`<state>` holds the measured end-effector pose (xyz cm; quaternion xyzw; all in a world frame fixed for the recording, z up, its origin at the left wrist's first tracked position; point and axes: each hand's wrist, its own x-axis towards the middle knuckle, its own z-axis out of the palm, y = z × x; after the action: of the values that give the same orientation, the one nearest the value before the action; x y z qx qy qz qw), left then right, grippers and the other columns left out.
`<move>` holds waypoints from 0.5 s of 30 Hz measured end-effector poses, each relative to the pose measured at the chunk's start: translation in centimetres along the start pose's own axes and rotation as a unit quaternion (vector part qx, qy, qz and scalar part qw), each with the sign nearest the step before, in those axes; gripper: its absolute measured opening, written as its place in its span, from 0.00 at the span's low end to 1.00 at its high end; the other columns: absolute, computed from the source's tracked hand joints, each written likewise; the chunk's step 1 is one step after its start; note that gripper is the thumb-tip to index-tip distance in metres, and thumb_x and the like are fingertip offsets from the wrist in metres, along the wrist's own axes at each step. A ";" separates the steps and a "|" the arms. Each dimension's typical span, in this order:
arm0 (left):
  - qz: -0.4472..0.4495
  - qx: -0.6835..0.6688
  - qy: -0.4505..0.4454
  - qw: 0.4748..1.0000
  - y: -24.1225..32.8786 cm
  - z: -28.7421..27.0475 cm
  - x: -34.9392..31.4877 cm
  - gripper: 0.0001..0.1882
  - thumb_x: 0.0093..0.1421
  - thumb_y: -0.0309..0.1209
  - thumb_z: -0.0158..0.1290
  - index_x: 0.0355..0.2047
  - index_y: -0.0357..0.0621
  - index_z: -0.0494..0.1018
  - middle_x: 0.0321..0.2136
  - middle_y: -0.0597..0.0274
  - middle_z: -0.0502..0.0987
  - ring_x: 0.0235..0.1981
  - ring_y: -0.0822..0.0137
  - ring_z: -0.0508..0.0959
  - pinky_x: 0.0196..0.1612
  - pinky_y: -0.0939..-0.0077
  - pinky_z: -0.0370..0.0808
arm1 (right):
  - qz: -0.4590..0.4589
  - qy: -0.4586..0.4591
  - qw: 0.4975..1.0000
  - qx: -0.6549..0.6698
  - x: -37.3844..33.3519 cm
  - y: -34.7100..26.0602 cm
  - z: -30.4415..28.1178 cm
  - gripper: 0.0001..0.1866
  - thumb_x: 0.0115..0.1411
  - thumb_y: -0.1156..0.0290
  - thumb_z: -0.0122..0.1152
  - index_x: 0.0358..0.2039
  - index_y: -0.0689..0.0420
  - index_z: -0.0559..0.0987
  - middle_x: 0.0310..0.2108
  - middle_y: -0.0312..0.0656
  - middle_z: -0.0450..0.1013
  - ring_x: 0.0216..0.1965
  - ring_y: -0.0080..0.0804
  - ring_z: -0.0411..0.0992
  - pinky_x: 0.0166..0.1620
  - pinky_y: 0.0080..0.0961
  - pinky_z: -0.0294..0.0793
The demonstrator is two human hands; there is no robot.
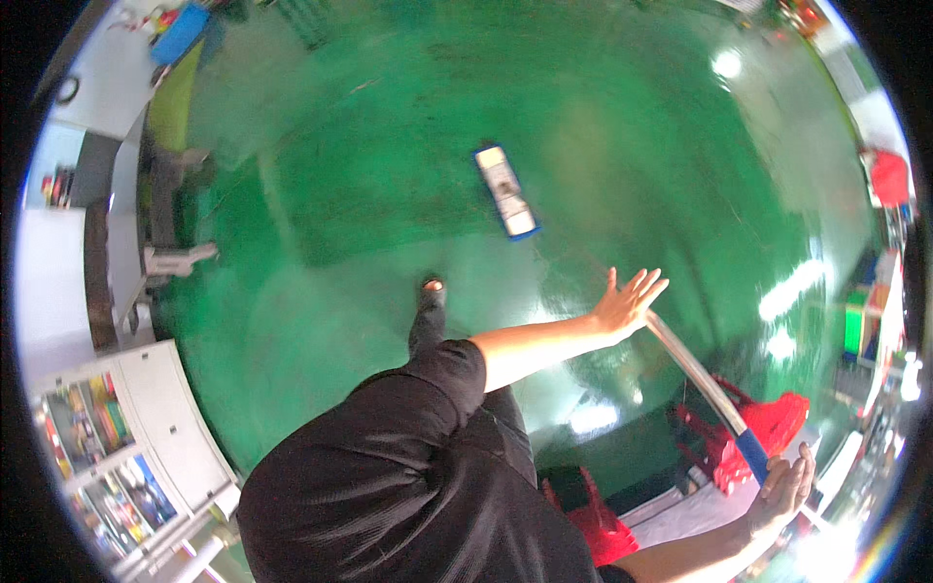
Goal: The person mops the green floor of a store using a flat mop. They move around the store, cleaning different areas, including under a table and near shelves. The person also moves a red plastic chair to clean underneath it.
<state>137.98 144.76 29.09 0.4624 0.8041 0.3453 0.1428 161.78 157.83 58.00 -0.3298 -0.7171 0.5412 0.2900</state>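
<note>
A flat mop's head (506, 192), a rectangle of white and grey with blue edges, lies on the green floor ahead of me. The silvery mop handle (695, 370) slants from my left hand down to a blue grip at the lower right. My left hand (627, 308) is open against the handle's side, its fingers spread apart. My right hand (780, 494) is at the handle's blue grip (751, 455) and holds it loosely, some fingertips pointing away from it. The stretch of handle between my left hand and the mop head does not show clearly.
Red bags (773, 428) sit at the right, near the handle; another red bag (595, 520) is beside my body. A white cabinet (160, 418) with filled shelves stands at the lower left. Shelving with goods (868, 325) lines the right edge. Lamps reflect off the glossy floor (379, 136).
</note>
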 end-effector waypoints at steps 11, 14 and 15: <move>0.056 -0.077 -0.086 0.992 4.2 4.2 1.9 0.15 0.51 0.32 0.54 0.36 0.45 0.64 0.42 0.56 0.68 0.55 0.53 0.62 0.58 0.45 0.53 | 0.063 0.180 0.979 -0.065 -8.1 -0.6 0.8 0.24 0.60 0.67 0.52 0.53 0.67 0.65 0.13 0.27 0.57 0.15 0.15 0.56 0.24 0.11 0.57; 0.159 -0.130 0.041 0.978 3.8 1.7 -4.8 0.14 0.50 0.33 0.56 0.31 0.44 0.63 0.30 0.57 0.68 0.34 0.56 0.69 0.42 0.55 0.64 | -0.054 0.012 0.998 -0.029 -8.1 -1.7 -6.9 0.33 0.61 0.62 0.48 0.59 0.70 0.53 0.18 0.29 0.62 0.17 0.14 0.57 0.23 0.10 0.57; 0.159 -0.141 0.048 0.976 3.9 1.5 -7.9 0.14 0.50 0.34 0.56 0.32 0.43 0.63 0.29 0.56 0.68 0.33 0.56 0.69 0.40 0.57 0.64 | -0.049 -0.011 0.998 -0.023 -8.8 -2.4 -6.0 0.33 0.62 0.62 0.47 0.60 0.68 0.50 0.17 0.29 0.62 0.15 0.14 0.55 0.22 0.10 0.57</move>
<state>145.48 140.03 29.96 0.5425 0.6691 0.4958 0.1108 171.47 153.97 61.29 -0.2946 -0.7482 0.5129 0.3006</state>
